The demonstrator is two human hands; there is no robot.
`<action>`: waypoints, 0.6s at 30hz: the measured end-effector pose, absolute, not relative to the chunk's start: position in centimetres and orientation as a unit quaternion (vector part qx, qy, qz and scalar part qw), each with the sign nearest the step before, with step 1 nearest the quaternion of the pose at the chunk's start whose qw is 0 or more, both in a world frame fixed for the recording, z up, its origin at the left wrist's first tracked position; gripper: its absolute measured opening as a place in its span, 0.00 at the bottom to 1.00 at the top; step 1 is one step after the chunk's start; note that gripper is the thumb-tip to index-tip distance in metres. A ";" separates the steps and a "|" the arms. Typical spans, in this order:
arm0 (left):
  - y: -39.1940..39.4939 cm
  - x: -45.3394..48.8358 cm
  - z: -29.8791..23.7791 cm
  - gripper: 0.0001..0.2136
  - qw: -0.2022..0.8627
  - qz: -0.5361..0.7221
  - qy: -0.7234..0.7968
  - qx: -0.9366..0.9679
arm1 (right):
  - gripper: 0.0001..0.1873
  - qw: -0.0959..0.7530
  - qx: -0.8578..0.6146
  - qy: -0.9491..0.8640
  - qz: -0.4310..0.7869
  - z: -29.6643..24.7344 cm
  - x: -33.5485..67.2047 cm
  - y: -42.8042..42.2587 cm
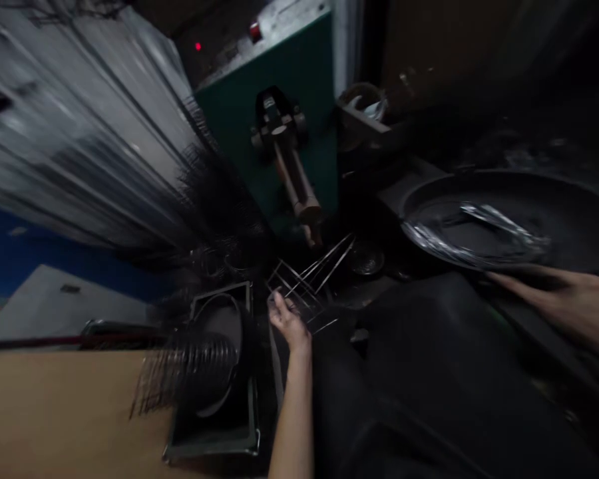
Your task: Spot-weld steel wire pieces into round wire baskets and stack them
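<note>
Inscriptions: none being legible. Green machine panel [313, 73]: its black fitting [274, 112] is bearing a small pale patch [269, 102] (label or glint, impossible to tell). Blue surface [54, 249]: showing a blurred pale mark [17, 231]. Grey panel [50, 309]: carrying a dark mark [70, 289], unreadable.

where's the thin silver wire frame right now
Near the middle of the head view, the thin silver wire frame is in the left hand, just below the coppery rod on the green metal machine.
</note>
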State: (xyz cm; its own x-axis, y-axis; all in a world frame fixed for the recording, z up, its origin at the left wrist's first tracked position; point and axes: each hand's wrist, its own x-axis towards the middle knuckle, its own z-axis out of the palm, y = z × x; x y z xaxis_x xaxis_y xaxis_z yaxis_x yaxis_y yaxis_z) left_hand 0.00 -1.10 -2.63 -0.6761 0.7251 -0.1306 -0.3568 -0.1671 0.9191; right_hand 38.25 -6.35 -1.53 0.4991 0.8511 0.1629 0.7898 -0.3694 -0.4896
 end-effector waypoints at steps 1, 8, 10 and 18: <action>-1.2 -0.2 -2.5 0.21 0.356 0.747 0.535 0.168 | 0.20 0.251 -0.838 -0.479 0.068 -1.3 39.0 -6.5; -1.1 -0.1 -2.0 0.21 0.385 0.734 0.527 0.187 | 0.17 -0.063 -0.900 -0.422 0.082 -2.4 46.6 -9.4; -1.4 0.6 -1.8 0.22 0.399 0.724 0.530 0.188 | 0.17 -0.039 -0.872 -0.484 0.059 -2.3 45.0 -8.0; -1.9 1.9 -0.9 0.21 0.442 0.698 0.511 0.237 | 0.23 0.178 -0.430 -0.874 -0.135 4.6 27.5 1.0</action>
State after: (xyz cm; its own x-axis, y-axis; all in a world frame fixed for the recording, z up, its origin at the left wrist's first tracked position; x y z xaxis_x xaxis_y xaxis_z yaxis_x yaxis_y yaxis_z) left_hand 1.93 -1.88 -0.93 -0.4968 0.8594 -0.1208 -0.3743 -0.0867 0.9232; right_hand 27.48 1.04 4.56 -0.5660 0.7043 0.4284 0.8008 0.5932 0.0827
